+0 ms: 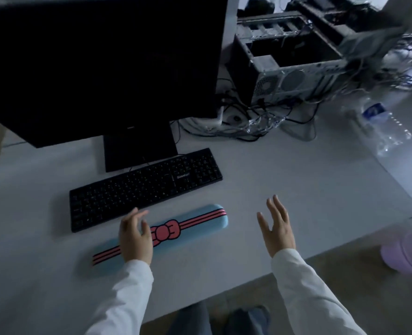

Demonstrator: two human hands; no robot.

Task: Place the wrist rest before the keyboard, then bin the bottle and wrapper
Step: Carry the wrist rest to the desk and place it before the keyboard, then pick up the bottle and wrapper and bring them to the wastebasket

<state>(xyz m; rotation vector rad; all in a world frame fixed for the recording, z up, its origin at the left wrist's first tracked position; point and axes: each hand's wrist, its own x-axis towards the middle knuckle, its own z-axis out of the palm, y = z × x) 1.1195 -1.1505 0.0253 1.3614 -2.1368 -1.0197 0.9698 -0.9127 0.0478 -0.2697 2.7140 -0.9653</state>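
A light blue wrist rest (190, 226) with red stripes and a red bow lies on the white desk just in front of the black keyboard (147, 187), parallel to it. My left hand (134, 235) hovers open over the rest's left half, fingers spread. My right hand (277, 226) is open above bare desk, to the right of the rest. A clear plastic bottle (386, 126) with a blue label lies on its side at the desk's far right. A crinkled clear wrapper (263, 124) sits among cables behind the keyboard. A lilac bin (405, 252) stands on the floor at the right.
A large black monitor (98, 64) on its stand fills the upper left. An open computer case (289, 68) with tangled cables sits at the back right. The desk's front edge (248, 284) runs diagonally, with my knees below it.
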